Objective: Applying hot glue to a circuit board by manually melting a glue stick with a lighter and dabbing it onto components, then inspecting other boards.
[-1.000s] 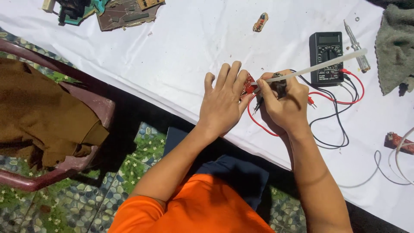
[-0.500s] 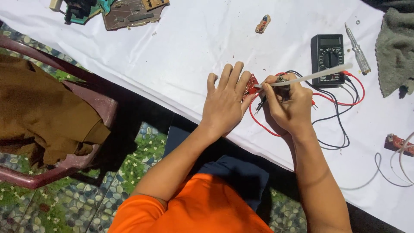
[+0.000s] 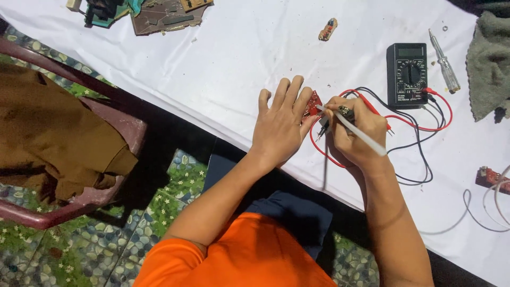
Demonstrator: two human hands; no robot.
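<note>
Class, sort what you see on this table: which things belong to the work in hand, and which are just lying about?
In use:
- left hand, flat on the small red circuit board
- right hand, holding a thin white tool to the board
- red and black test leads
- black multimeter

Lying about:
- screwdriver
- grey cloth
- brown boards at the table's far edge
- small orange part

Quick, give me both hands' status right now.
Left hand: open, flat, fingers spread, pressing on the small red circuit board.
Right hand: closed, gripping a thin white rod-like tool.
</note>
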